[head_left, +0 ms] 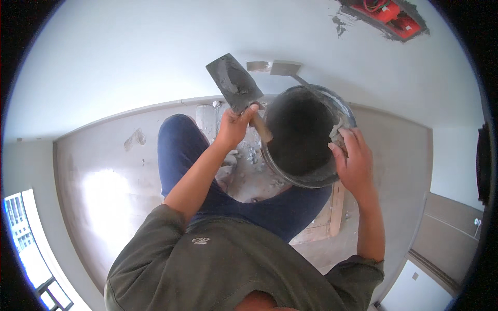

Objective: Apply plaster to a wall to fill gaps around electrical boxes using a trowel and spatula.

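Note:
My left hand (pixel 236 125) is closed around the wooden handle of a trowel (pixel 234 84). Its flat rectangular blade points up and away to the left, carrying a smear of wet grey mortar. Between my knees and the wall is a round dark bucket (pixel 313 182), tilted toward me, its inside grey and shadowed. My right hand (pixel 355 159) is at the bucket's right rim, fingers closed on a pale crumpled piece (pixel 337 133); I cannot tell whether it is cloth or plastic.
A red electrical box (pixel 386 18) with wires sits open in the white wall (pixel 155 57), edged with grey mortar. Two small plates (pixel 258 66) are by the wall near the bucket. Grey crumbs (pixel 252 155) litter the floor, and a wooden board (pixel 337 210) lies beneath the bucket's right side.

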The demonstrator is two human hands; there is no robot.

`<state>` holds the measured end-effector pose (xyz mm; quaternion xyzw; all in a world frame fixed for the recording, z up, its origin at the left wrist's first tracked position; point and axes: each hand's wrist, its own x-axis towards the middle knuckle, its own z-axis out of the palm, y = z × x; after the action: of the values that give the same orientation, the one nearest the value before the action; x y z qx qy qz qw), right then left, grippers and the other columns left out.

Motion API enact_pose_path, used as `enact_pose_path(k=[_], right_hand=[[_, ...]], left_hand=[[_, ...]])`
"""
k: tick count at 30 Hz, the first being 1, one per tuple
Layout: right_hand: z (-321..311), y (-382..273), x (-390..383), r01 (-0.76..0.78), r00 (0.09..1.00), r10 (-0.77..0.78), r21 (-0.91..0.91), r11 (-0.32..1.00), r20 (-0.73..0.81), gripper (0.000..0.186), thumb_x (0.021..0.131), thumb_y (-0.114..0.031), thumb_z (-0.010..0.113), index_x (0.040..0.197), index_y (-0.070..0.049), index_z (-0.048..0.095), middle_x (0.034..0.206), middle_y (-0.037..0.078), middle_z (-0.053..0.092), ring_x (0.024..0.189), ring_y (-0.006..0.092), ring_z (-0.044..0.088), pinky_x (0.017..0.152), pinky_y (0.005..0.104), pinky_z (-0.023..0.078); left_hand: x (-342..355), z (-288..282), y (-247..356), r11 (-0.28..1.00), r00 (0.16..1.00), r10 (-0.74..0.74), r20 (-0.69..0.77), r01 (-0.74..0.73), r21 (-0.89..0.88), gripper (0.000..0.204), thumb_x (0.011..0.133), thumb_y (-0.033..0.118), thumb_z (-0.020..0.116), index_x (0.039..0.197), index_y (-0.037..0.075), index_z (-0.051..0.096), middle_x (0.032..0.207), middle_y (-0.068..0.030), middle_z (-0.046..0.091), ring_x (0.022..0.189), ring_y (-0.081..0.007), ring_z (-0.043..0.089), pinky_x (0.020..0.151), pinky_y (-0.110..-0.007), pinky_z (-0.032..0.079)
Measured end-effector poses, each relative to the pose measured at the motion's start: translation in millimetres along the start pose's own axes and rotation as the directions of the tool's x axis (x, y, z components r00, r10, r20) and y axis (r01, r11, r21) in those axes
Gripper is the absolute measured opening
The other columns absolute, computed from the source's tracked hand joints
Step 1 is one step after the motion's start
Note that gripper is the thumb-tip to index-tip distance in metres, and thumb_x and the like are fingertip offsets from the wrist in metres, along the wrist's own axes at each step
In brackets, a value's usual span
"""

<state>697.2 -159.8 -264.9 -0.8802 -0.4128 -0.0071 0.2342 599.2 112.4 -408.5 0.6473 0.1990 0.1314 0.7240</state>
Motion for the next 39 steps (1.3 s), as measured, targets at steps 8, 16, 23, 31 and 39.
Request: enact_pose_path(k=[8,16,23,31,39], right_hand=[[2.2,3.4,16.7,-0.010,0.998,0.010,0.008,1.000,0.057,0.031,0.090,-0.022,0.062,0.114,-0.003,0.055,0.104,0.019,0.058,0.092,0.0411,0.059,0.075,0.0468,0.049],[2.4,11.6,33.1,0.078,0.995,-0.080,0.038,0.996,0.063,0.032,0.089,-0.022,0.063,0.114,-0.003,0.055,0.103,0.019,0.058,0.093,0.0414,0.058,0.076,0.0470,0.049],[0.9,12.4,44.1,0.058,0.994,-0.060,0.025,0.998,0.092,0.032,0.088,-0.020,0.064,0.114,-0.004,0.056,0.105,0.017,0.060,0.093,0.0393,0.060,0.077,0.0464,0.050],[-8.3,-11.1,60.2,0.036,0.975,0.040,-0.330,0.943,0.221,0.031,0.089,-0.017,0.061,0.116,-0.002,0.056,0.109,0.018,0.062,0.095,0.0384,0.063,0.080,0.0475,0.052],[-9.4,-18.0,75.6,-0.016,0.951,0.133,-0.388,0.921,0.278,0.030,0.090,-0.016,0.059,0.116,-0.002,0.056,0.107,0.018,0.062,0.094,0.0386,0.063,0.081,0.0474,0.051]], left_hand=[[30.0,-8.1,-32.8,0.961,0.967,0.181,-0.177,-0.136,0.241,0.023,0.100,0.020,0.056,0.110,0.001,0.064,0.093,-0.0038,0.065,0.084,-0.0118,0.059,0.076,-0.029,0.049],[67.3,-0.3,-52.6,0.981,0.895,0.150,-0.421,-0.187,-0.047,0.027,0.099,0.017,0.057,0.119,0.001,0.063,0.107,-0.0076,0.067,0.093,-0.0133,0.061,0.075,-0.031,0.055],[92.9,27.9,-142.3,0.992,0.800,0.123,-0.587,-0.089,0.087,0.045,0.093,0.033,0.065,0.066,-0.003,0.064,0.074,-0.0228,0.064,0.065,-0.0297,0.063,0.057,-0.041,0.045],[116.9,69.1,-163.3,0.820,0.805,0.409,-0.429,-0.119,0.559,0.053,0.095,0.040,0.060,0.061,0.000,0.066,0.056,-0.0169,0.061,0.054,-0.0362,0.061,0.054,-0.044,0.044],[132.2,87.2,-162.5,0.893,0.878,0.352,-0.325,-0.211,0.399,0.014,0.068,0.015,0.074,0.076,0.004,0.072,0.069,-0.0182,0.066,0.069,-0.0387,0.065,0.064,-0.047,0.049]])
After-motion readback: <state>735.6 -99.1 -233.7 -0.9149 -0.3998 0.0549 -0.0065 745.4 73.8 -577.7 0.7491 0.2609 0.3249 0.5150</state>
